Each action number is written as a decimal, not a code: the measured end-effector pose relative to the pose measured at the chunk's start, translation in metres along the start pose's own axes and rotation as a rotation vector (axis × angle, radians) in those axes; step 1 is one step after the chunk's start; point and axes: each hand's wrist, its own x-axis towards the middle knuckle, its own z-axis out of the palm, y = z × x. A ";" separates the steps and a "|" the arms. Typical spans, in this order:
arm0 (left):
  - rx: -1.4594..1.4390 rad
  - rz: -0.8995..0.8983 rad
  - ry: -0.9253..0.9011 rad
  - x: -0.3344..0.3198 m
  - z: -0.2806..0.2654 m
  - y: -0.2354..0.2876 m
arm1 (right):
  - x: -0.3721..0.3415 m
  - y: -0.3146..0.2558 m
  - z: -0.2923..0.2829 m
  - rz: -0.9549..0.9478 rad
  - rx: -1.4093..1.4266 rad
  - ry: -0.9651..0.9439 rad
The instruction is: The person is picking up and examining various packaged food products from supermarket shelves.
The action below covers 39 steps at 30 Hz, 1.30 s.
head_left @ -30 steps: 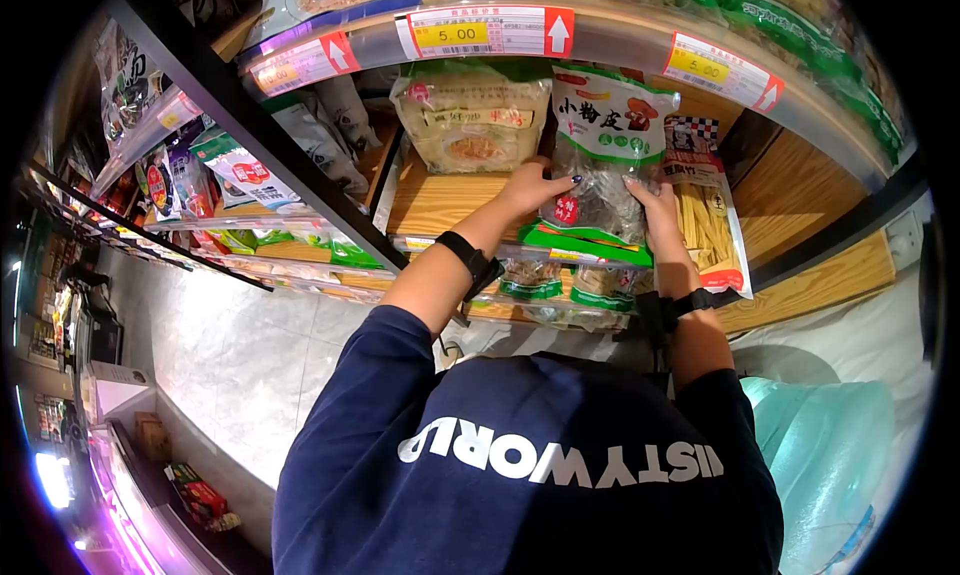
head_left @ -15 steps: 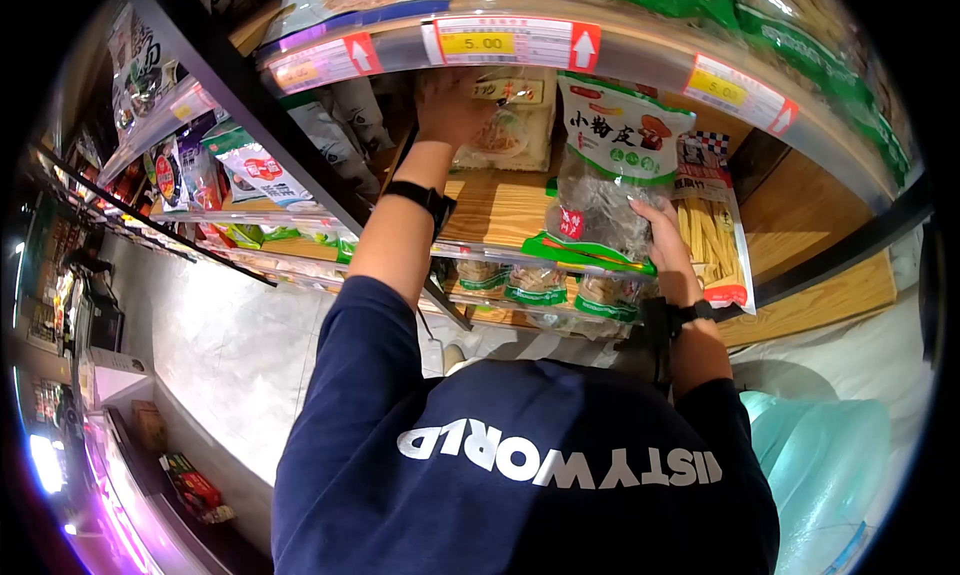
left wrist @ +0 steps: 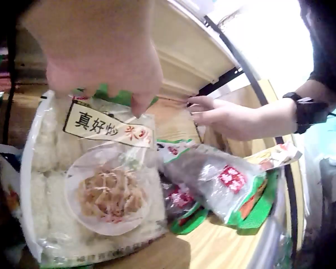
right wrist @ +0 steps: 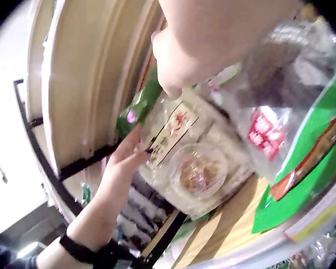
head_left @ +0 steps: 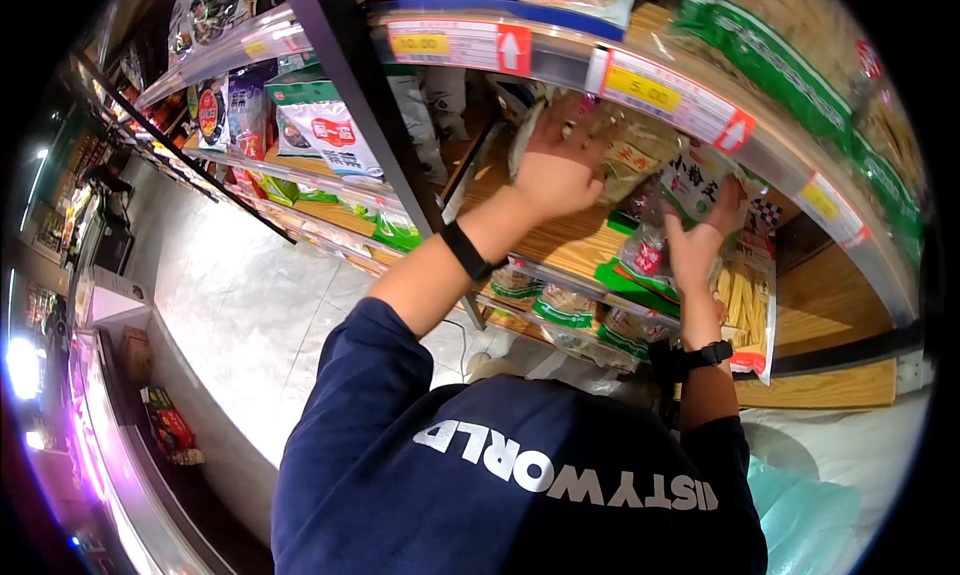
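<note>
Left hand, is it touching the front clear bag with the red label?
Apart; the head view shows shelf between left hand and front bag.

The clear plastic package of pale noodle blocks (left wrist: 109, 196) stands upright on the light wooden shelf (head_left: 540, 237). Its front carries a cream label with black and red characters above a round picture of cooked noodles; the film is creased and glossy. Beside it, the clear plastic bag of dark grey contents with a green lower edge (left wrist: 207, 171) leans back, its base near the shelf front. A red printed mark shows on the film. A similar clear bag with a red mark (left wrist: 180, 197) lies between them, partly covered.
</note>
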 end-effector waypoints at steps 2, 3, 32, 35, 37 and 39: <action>-0.121 -0.077 0.146 -0.007 -0.016 0.005 | 0.013 -0.036 0.018 -0.243 -0.204 -0.240; -0.289 -0.175 0.268 -0.006 -0.016 -0.009 | 0.018 -0.045 0.026 -0.361 -0.311 -0.358; 0.012 -0.047 0.664 0.088 0.035 -0.098 | 0.027 -0.015 0.102 -0.250 -0.473 -0.618; 0.094 -0.063 0.470 0.075 0.009 -0.063 | 0.033 -0.013 0.104 -0.324 -0.435 -0.554; 0.089 -0.149 0.168 0.046 -0.033 -0.023 | 0.042 -0.040 0.102 -0.306 -0.418 -0.562; 0.171 -0.242 0.019 0.027 -0.070 0.017 | 0.046 -0.027 0.128 -0.346 -0.359 -0.561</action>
